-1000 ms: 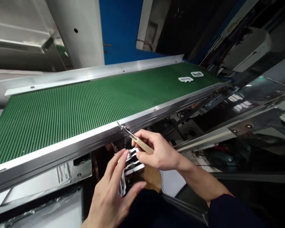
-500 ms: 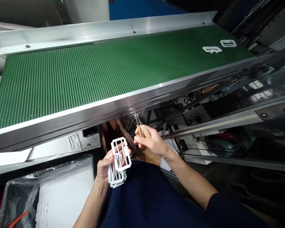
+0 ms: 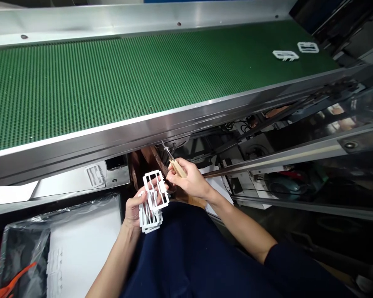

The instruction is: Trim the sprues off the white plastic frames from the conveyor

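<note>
Showing a stack of white moulded plastic frames (image 3: 146, 220) held in the left hand (image 3: 133, 213); the lattice-like pieces sit across the palm, with the topmost frame tilted upward and the fingers closed around the stack from behind. The grip on the stack is firm, its upper right edge just beside the fingertips (image 3: 168, 176) of the right hand (image 3: 188, 180). The right hand is closed on the handle of a wooden-handled pick (image 3: 178, 168), whose metal tip points up and away, just above the stack and not touching it. Behind the hands are a brown, possibly leather, part (image 3: 146, 162) and a tan wooden shape (image 3: 191, 202); neither can be identified exactly. A dark navy sleeve (image 3: 279, 258) covers the right forearm's upper end. Above, a stainless steel rail (image 3: 112, 142) edges a green ribbed conveyor belt (image 3: 112, 87), which carries two more white frames (image 3: 285, 55) well apart from the hands. At lower left, clear plastic sheeting (image 3: 27, 223) lies over a white board (image 3: 83, 248).
</note>
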`<state>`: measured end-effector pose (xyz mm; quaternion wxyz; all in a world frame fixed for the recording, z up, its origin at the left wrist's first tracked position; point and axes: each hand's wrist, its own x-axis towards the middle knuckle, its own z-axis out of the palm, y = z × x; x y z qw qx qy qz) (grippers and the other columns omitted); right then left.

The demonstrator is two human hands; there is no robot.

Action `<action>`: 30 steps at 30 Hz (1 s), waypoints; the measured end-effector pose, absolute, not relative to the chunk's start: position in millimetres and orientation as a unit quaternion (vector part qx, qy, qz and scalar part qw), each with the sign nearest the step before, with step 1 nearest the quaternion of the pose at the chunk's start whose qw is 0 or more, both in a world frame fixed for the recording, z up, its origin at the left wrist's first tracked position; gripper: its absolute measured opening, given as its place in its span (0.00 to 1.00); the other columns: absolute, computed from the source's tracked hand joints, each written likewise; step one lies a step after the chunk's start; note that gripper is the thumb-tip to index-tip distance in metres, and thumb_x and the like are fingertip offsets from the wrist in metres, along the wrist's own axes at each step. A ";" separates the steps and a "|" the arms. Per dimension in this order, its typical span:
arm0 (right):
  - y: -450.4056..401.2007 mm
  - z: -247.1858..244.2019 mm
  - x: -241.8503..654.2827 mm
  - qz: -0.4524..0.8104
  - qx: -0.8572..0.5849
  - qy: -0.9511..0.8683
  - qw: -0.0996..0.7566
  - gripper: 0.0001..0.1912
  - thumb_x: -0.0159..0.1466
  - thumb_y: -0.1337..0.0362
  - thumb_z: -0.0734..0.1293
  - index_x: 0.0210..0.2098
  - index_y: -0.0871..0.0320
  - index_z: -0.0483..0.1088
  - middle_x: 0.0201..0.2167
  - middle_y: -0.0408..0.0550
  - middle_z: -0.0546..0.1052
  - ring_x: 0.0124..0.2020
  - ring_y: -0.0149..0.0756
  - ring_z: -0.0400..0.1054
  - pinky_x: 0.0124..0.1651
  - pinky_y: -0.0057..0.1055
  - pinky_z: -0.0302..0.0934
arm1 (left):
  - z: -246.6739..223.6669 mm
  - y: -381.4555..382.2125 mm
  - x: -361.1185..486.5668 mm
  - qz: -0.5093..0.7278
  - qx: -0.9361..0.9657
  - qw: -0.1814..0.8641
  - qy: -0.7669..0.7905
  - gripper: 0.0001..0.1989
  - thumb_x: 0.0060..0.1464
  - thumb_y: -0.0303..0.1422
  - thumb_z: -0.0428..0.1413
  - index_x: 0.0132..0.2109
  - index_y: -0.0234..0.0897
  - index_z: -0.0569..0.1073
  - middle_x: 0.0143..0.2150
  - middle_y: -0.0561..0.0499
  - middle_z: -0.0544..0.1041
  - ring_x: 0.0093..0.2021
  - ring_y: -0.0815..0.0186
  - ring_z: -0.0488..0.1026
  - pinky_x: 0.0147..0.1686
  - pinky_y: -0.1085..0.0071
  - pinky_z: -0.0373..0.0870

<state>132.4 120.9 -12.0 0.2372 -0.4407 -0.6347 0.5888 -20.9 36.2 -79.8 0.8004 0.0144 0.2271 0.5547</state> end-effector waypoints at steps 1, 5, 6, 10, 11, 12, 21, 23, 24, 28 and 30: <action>121.5 -12.2 132.3 0.585 -0.441 -0.637 0.237 0.10 0.56 0.64 0.65 0.36 0.58 0.62 0.27 0.40 0.68 0.27 0.27 0.63 0.31 0.25 0.60 | -79.5 36.8 -20.9 0.556 0.010 0.799 0.230 0.31 0.34 0.30 0.65 0.50 0.31 0.71 0.38 0.41 0.77 0.22 0.71 0.67 0.21 0.76 0.69; 123.1 -12.8 132.0 0.575 -0.449 -0.644 0.231 0.10 0.55 0.64 0.65 0.36 0.58 0.62 0.28 0.40 0.69 0.29 0.28 0.65 0.34 0.26 0.60 | -81.6 38.2 -20.6 0.558 0.003 0.797 0.230 0.34 0.34 0.30 0.65 0.53 0.31 0.69 0.37 0.40 0.77 0.22 0.70 0.67 0.20 0.77 0.68; 123.1 -13.1 132.0 0.574 -0.450 -0.645 0.228 0.10 0.55 0.64 0.65 0.36 0.58 0.62 0.28 0.40 0.69 0.29 0.28 0.65 0.34 0.26 0.60 | -82.6 38.2 -20.6 0.560 0.004 0.796 0.228 0.34 0.35 0.30 0.65 0.53 0.31 0.69 0.37 0.41 0.77 0.22 0.70 0.67 0.20 0.77 0.68; 122.8 -14.1 131.9 0.566 -0.452 -0.651 0.225 0.10 0.55 0.65 0.64 0.37 0.58 0.62 0.28 0.40 0.70 0.30 0.28 0.65 0.36 0.27 0.60 | -85.0 37.4 -20.5 0.563 0.013 0.794 0.229 0.32 0.36 0.30 0.64 0.53 0.31 0.69 0.37 0.40 0.76 0.21 0.71 0.66 0.18 0.77 0.68; 122.8 -14.2 132.0 0.564 -0.453 -0.653 0.226 0.10 0.55 0.65 0.64 0.37 0.58 0.63 0.28 0.40 0.70 0.30 0.28 0.65 0.36 0.27 0.60 | -84.9 37.2 -20.5 0.562 0.014 0.794 0.232 0.32 0.37 0.30 0.64 0.53 0.31 0.69 0.38 0.40 0.77 0.21 0.71 0.66 0.19 0.77 0.68; 122.8 -14.3 132.0 0.562 -0.454 -0.654 0.226 0.10 0.55 0.64 0.64 0.37 0.58 0.63 0.28 0.40 0.70 0.30 0.28 0.65 0.36 0.27 0.60 | -84.6 37.1 -20.4 0.561 0.015 0.794 0.235 0.32 0.37 0.30 0.64 0.53 0.32 0.69 0.38 0.40 0.77 0.21 0.71 0.65 0.19 0.77 0.69; 119.7 -15.3 131.2 0.561 -0.465 -0.648 0.221 0.13 0.54 0.62 0.67 0.38 0.58 0.64 0.30 0.42 0.72 0.32 0.30 0.67 0.38 0.28 0.62 | -80.5 38.0 -19.2 0.549 0.043 0.786 0.282 0.29 0.37 0.33 0.64 0.50 0.33 0.71 0.35 0.45 0.76 0.21 0.71 0.66 0.19 0.78 0.66; 118.2 -15.2 130.6 0.559 -0.477 -0.644 0.214 0.17 0.52 0.60 0.69 0.39 0.58 0.64 0.32 0.43 0.72 0.33 0.31 0.68 0.38 0.28 0.63 | -73.0 39.1 -17.1 0.534 0.105 0.770 0.334 0.25 0.41 0.33 0.64 0.49 0.34 0.72 0.30 0.49 0.74 0.23 0.71 0.67 0.22 0.78 0.66; 117.6 -15.3 130.4 0.568 -0.475 -0.637 0.214 0.18 0.51 0.59 0.70 0.39 0.58 0.64 0.34 0.44 0.73 0.34 0.32 0.68 0.39 0.29 0.63 | -67.4 39.9 -15.5 0.525 0.147 0.750 0.375 0.23 0.42 0.33 0.64 0.48 0.34 0.72 0.30 0.50 0.74 0.25 0.70 0.68 0.25 0.77 0.67; 117.2 -19.8 132.0 0.666 -0.402 -0.569 0.267 0.17 0.52 0.58 0.70 0.37 0.59 0.64 0.34 0.44 0.71 0.35 0.31 0.68 0.41 0.29 0.63 | -38.7 42.7 -5.9 0.495 0.302 0.606 0.545 0.23 0.43 0.35 0.64 0.49 0.37 0.72 0.41 0.48 0.75 0.40 0.62 0.70 0.37 0.73 0.67; 117.2 -25.9 134.7 0.709 -0.358 -0.529 0.300 0.17 0.53 0.57 0.69 0.37 0.59 0.63 0.33 0.44 0.70 0.34 0.31 0.68 0.42 0.31 0.64 | -26.7 42.8 -0.2 0.471 0.356 0.531 0.608 0.26 0.43 0.38 0.65 0.50 0.39 0.71 0.41 0.49 0.75 0.41 0.60 0.70 0.37 0.71 0.66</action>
